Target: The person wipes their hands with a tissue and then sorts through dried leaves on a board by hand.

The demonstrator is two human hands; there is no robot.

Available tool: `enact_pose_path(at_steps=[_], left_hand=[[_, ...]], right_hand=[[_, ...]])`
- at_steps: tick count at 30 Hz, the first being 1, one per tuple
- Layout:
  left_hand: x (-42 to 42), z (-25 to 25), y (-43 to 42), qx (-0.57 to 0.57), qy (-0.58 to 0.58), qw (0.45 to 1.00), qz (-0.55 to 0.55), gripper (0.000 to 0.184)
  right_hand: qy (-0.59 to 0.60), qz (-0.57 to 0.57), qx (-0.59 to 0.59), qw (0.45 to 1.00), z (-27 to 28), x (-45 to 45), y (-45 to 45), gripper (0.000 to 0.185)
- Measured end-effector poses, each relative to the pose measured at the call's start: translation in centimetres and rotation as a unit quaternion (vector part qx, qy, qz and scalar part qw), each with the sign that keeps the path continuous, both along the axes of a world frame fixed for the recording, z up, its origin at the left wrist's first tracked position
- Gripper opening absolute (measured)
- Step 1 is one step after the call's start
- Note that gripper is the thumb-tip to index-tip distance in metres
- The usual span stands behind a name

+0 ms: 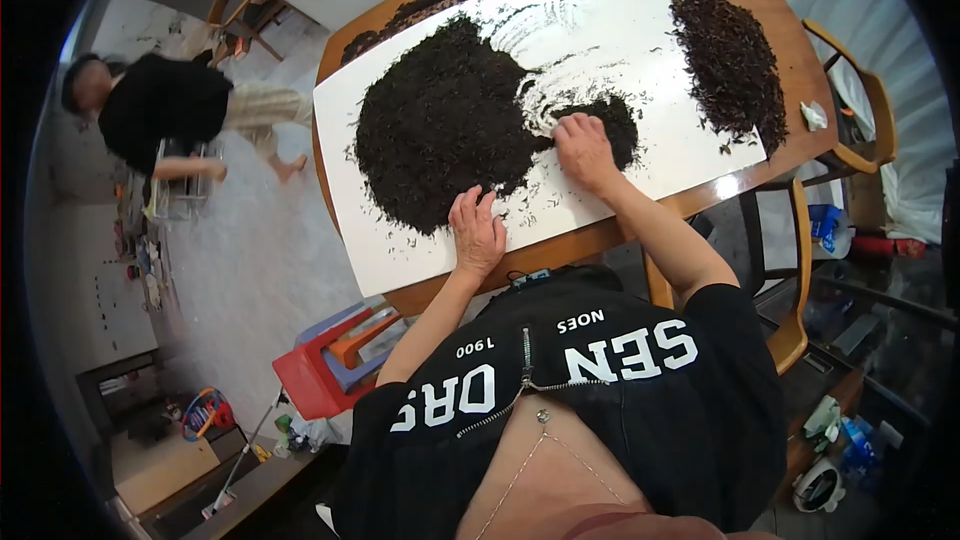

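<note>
A large heap of dark dried tea leaves (430,120) covers the left half of a white board (620,30). My left hand (478,232) rests at the near edge of this heap, fingers apart and slightly bent, holding nothing visible. Farther right, my right hand (587,152) lies over the left side of a small pile of leaves (620,127). Its fingers are bent with the tips down among loose leaves, and I see nothing lifted in them. Thin streaks of leaf bits curve across the board above the small pile.
The board lies on a wooden table (400,298). Coarser, brownish leaves (730,60) are heaped at the right, near a crumpled tissue (813,116). Wooden chairs (800,280) stand close on the right. A red stool (310,380) is at lower left; another person (165,110) is beyond the table.
</note>
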State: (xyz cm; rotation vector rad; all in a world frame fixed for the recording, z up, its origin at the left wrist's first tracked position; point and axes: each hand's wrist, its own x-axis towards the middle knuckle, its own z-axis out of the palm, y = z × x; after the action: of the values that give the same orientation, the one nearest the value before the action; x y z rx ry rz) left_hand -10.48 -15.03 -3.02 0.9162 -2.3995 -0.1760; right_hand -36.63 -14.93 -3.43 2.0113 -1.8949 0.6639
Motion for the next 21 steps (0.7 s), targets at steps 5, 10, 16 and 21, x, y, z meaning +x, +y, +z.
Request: enact_pose_path(at_steps=[5, 10, 16, 21], left_hand=[[0.3, 1.0, 0.3, -0.002, -0.012, 1.000, -0.007, 0.051], [0.4, 0.9, 1.2, 0.045, -0.027, 0.998, -0.029, 0.049], [-1.0, 1.8, 1.6, 0.154, 0.020, 0.987, 0.051, 0.048], [-1.7, -0.2, 0.6, 0.234, 0.108, 0.951, 0.169, 0.050]], right_hand=[[-0.016, -0.032, -0.015, 0.999, 1.8, -1.8, 1.1, 0.015], [-0.062, -0.033, -0.036, 0.997, 3.1, -1.5, 1.3, 0.025], [-0.240, 0.078, -0.012, 0.968, 1.4, 1.1, -0.3, 0.028], [-0.347, 0.086, -0.002, 0.934, -0.7, 2.8, -3.9, 0.031]])
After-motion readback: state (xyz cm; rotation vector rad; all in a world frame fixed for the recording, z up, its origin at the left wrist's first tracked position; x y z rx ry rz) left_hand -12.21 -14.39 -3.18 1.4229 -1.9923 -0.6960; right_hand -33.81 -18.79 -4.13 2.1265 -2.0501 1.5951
